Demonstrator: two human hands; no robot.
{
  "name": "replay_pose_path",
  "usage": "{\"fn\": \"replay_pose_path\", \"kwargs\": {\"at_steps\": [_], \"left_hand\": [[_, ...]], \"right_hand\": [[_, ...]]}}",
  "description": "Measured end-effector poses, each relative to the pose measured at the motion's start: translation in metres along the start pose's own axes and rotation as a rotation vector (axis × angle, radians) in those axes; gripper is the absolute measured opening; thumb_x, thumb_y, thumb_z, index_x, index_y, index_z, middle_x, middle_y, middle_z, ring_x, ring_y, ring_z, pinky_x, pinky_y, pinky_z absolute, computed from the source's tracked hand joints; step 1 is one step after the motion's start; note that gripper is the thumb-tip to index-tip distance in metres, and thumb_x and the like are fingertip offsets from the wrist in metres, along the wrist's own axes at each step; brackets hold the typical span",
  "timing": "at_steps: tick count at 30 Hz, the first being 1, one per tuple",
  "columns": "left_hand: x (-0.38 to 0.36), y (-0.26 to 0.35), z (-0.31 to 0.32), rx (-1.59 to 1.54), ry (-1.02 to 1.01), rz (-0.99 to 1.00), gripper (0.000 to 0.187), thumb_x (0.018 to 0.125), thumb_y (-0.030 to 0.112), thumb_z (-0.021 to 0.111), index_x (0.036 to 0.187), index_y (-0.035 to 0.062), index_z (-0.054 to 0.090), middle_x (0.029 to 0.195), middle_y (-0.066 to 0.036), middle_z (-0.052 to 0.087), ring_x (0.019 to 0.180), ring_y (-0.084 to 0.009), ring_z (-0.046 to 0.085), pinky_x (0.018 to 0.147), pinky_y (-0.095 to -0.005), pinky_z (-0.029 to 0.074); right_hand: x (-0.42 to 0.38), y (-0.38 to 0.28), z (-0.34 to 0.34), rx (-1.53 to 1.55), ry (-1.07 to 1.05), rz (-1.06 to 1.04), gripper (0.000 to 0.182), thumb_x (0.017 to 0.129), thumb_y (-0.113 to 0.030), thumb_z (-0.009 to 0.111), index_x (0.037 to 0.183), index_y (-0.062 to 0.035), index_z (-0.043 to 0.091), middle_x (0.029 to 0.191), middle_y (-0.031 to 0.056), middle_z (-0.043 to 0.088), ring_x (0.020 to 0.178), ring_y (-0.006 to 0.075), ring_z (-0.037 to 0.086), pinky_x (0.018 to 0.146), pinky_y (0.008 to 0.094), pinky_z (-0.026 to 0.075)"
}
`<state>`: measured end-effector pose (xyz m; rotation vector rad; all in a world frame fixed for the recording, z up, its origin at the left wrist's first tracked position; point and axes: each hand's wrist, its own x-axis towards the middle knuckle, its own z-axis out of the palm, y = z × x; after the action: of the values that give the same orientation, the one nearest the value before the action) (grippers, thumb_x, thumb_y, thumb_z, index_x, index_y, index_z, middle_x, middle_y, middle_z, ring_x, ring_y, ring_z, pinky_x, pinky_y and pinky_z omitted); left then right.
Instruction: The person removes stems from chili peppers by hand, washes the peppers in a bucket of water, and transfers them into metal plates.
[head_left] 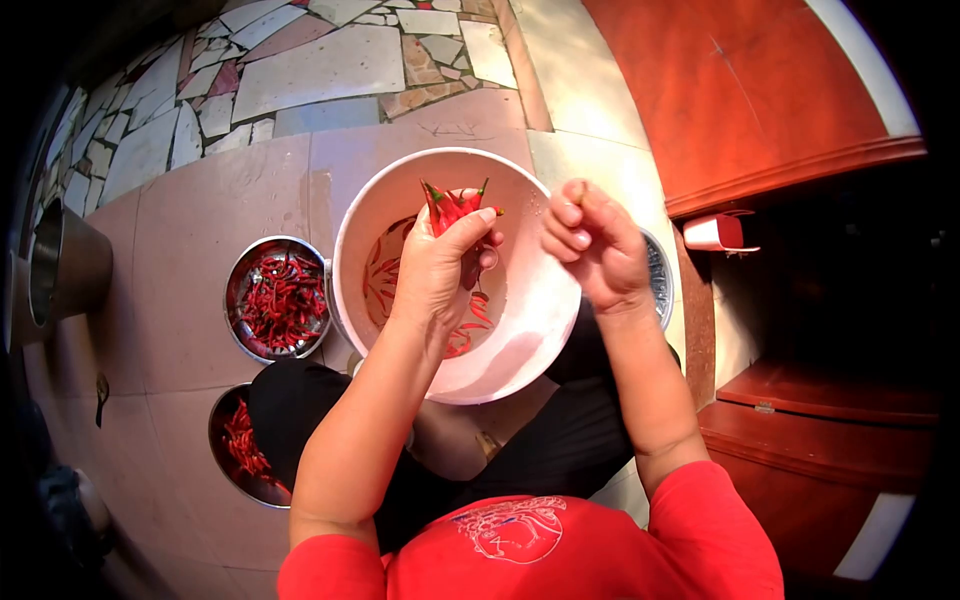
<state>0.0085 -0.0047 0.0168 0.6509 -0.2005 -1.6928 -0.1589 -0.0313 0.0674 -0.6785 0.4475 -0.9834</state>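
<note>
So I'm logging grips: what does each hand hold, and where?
Left hand: a bunch of chilies, gripped at their lower ends. Right hand: pinched shut, contents cannot be told.

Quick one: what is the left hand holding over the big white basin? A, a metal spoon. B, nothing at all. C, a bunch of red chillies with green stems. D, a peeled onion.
C: the left hand grips a bunch of red chillies with green stems above the white basin, while the right hand is pinched shut beside it.
</note>
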Motion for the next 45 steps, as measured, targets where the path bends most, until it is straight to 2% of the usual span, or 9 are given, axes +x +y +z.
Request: {"fn": "replay_pose_path", "kwargs": {"at_steps": [4,9,14,24,28,33,37,40,45], "left_hand": [[-0.002,0.008,0.001,-0.077,-0.04,-0.069,0.031,0.08,0.003,0.066,0.105,0.0039,0.048,0.087,-0.009,0.058,0.069,-0.0165,0.058,0.049,-0.024,0.043],[-0.002,0.007,0.001,-0.109,-0.084,-0.118,0.027,0.082,0.005,0.065,0.103,0.0038,0.049,0.086,-0.01,0.058,0.07,-0.0176,0.059,0.049,-0.0239,0.044],[-0.004,0.004,0.001,-0.07,-0.126,-0.16,0.025,0.084,0.01,0.065,0.104,0.0062,0.051,0.085,-0.008,0.059,0.071,-0.0155,0.058,0.048,-0.0219,0.042],[0.014,0.001,-0.01,-0.273,-0.015,0.096,0.021,0.079,0.008,0.063,0.093,0.0063,0.048,0.071,-0.008,0.057,0.052,-0.0129,0.056,0.036,-0.0219,0.041],[0.038,-0.019,-0.019,-0.377,0.08,0.136,0.016,0.081,0.009,0.062,0.092,0.0052,0.052,0.073,-0.006,0.058,0.061,-0.0131,0.056,0.052,-0.0284,0.047],[0.018,-0.008,-0.008,-0.009,0.152,0.135,0.016,0.078,0.007,0.061,0.088,0.0037,0.048,0.065,-0.005,0.052,0.051,-0.0129,0.051,0.036,-0.0257,0.037],[0.029,-0.02,-0.035,-0.483,-0.277,0.069,0.009,0.084,0.012,0.053,0.089,0.0056,0.049,0.062,-0.006,0.051,0.048,-0.0153,0.052,0.037,-0.0265,0.038],[0.016,-0.006,-0.01,-0.12,0.096,0.24,0.016,0.084,0.013,0.055,0.095,0.0041,0.046,0.064,-0.006,0.054,0.044,-0.0133,0.05,0.034,-0.0242,0.038],[-0.006,0.007,-0.004,-0.194,-0.051,-0.017,0.016,0.087,0.021,0.062,0.093,0.0086,0.054,0.072,-0.004,0.059,0.059,-0.0099,0.058,0.043,-0.0205,0.043]], "right_hand": [[-0.036,-0.08,-0.05,-1.174,0.462,-0.108,0.019,0.087,-0.017,0.063,0.097,-0.0007,0.059,0.082,0.0023,0.059,0.063,0.0068,0.051,0.06,0.0194,0.042],[-0.078,-0.101,-0.123,-2.488,0.295,1.053,0.053,0.07,-0.023,0.075,0.121,-0.0187,0.061,0.105,0.0198,0.064,0.099,0.0222,0.064,0.087,0.031,0.048],[-0.022,-0.051,-0.016,-1.248,0.283,0.059,0.021,0.087,-0.008,0.062,0.106,0.0025,0.061,0.09,0.0015,0.062,0.085,0.0083,0.058,0.074,0.0232,0.049],[0.029,0.012,0.051,-1.428,0.096,-0.342,0.011,0.09,-0.006,0.057,0.098,0.0014,0.06,0.086,0.0029,0.061,0.076,0.0073,0.053,0.068,0.0199,0.043],[0.015,0.07,0.162,-1.142,-0.353,-0.123,0.008,0.087,0.002,0.057,0.094,0.0024,0.061,0.087,0.0044,0.059,0.076,0.0093,0.053,0.066,0.0202,0.041],[-0.003,0.118,0.231,-1.398,-0.857,-0.187,0.027,0.076,0.005,0.066,0.103,0.0008,0.066,0.082,0.0082,0.066,0.069,0.014,0.059,0.058,0.0219,0.043],[0.002,0.089,0.189,-1.212,-0.547,-0.102,0.023,0.083,0.007,0.058,0.105,0.0049,0.063,0.087,0.0093,0.064,0.074,0.0122,0.059,0.064,0.0213,0.044],[0.011,0.046,0.14,-1.222,-0.299,-0.12,0.02,0.089,0.002,0.053,0.106,0.0066,0.062,0.094,0.0091,0.061,0.077,0.0101,0.058,0.066,0.0219,0.046],[0.027,-0.002,0.055,-1.258,0.275,-0.334,0.026,0.091,-0.011,0.057,0.114,-0.0001,0.059,0.091,0.0044,0.065,0.069,0.0052,0.055,0.059,0.0173,0.041]]}}
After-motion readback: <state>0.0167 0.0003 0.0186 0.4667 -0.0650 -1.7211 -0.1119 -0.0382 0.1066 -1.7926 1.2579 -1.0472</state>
